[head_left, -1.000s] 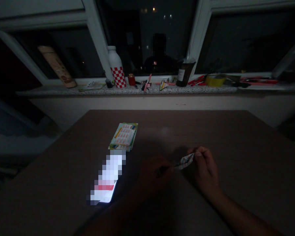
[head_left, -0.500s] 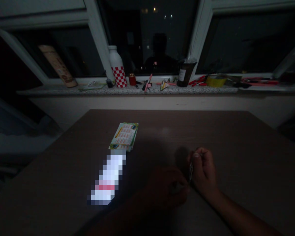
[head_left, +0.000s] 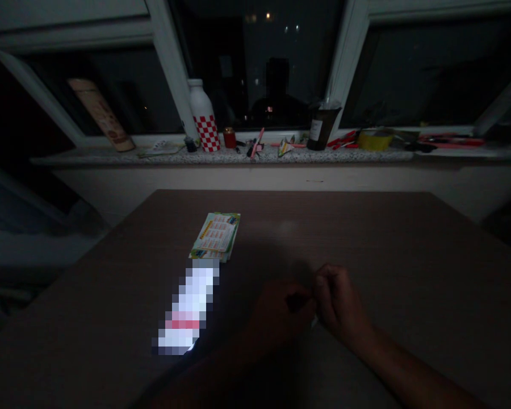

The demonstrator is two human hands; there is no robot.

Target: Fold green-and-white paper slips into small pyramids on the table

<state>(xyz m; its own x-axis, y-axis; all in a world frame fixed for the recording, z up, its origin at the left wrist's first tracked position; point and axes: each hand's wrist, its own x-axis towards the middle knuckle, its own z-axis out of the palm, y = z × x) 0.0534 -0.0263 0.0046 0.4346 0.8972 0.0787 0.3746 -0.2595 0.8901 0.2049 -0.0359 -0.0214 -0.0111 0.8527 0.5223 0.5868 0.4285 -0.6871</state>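
My left hand (head_left: 281,312) is in deep shadow over the table, its fingers curled. Against it, on the right, is my right hand (head_left: 338,298), closed with thumb and fingers pinched together. A small pale sliver (head_left: 315,321) shows just below where the two hands meet; what it is stays too dark to tell. Left of my left hand lies a brightly glowing phone-like slab (head_left: 191,304), blurred into blocks. Beyond it, a stack of printed cards (head_left: 215,234) with calendar-like grids rests on the table.
The brown wooden table (head_left: 387,227) meets a wall under a dark window. On the speckled sill (head_left: 153,159) stand a white bottle with red checks (head_left: 205,122), a small red jar (head_left: 229,138), a dark cup (head_left: 321,129), a yellow roll (head_left: 375,140) and a leaning tan tube (head_left: 100,116).
My right hand has come down and left to meet my left hand. The thin shiny piece it held upright is now mostly hidden. Cards and glowing slab stay put.
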